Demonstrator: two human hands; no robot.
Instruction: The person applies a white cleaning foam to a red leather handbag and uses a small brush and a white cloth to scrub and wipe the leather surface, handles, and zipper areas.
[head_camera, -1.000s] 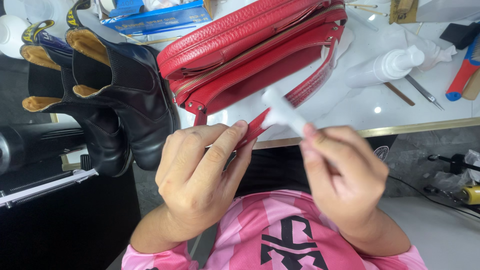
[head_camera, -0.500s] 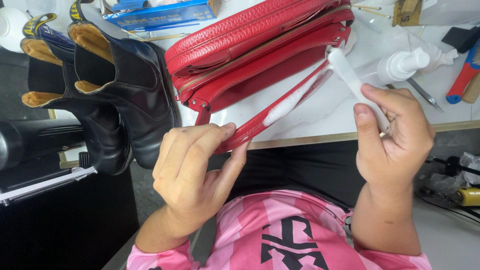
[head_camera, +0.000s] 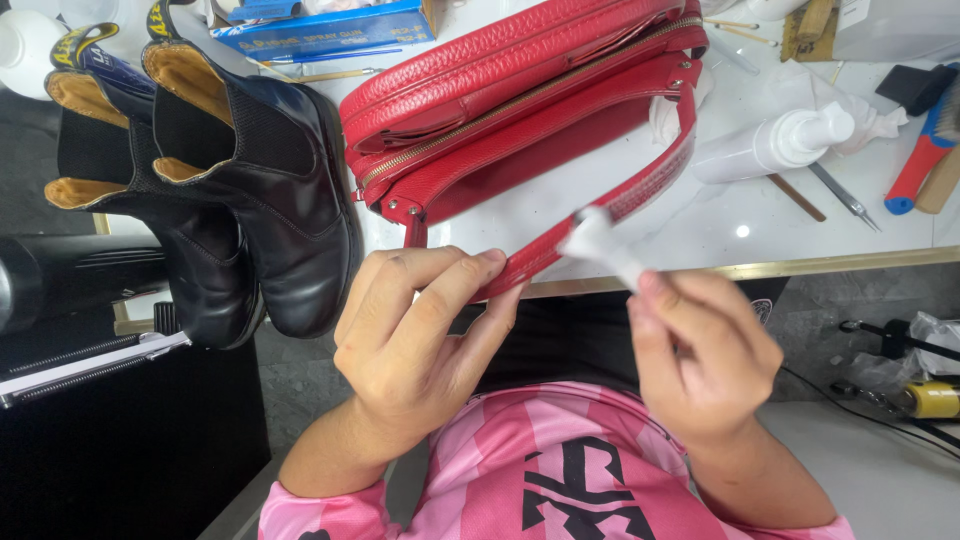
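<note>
1. The left hand (head_camera: 420, 340) sits at centre frame, its fingers curled around the red strap (head_camera: 600, 215) of the bag and pinching the strap's lower end between thumb and fingertips.
2. The right hand (head_camera: 700, 350), lower right of centre, is closed narrowly on a small white applicator (head_camera: 600, 245) – its blurred white tip touches the strap about midway along.
3. The red bag (head_camera: 520, 100) lies on the white table (head_camera: 720, 220) in the upper middle of the frame, pebbled leather with a brass-coloured zip running along it; the strap loops from its right end down towards the hands, past the table's edge.
4. A pair of black ankle boots (head_camera: 250, 190) with tan lining stands at the left of the frame, just beside the bag.
5. A blue cardboard box (head_camera: 330, 30) lies at the top edge, above the boots and bag.
6. A white spray bottle (head_camera: 770, 145) lies on its side at the upper right, near the strap's far bend, with a crumpled white cloth (head_camera: 860, 110) behind it.
7. A brush with a red and blue handle (head_camera: 915, 165) is at the far right edge – a thin metal tool (head_camera: 840, 195) lies between it and the bottle.
8. The person's pink striped shirt (head_camera: 520, 470) fills the bottom centre.
</note>
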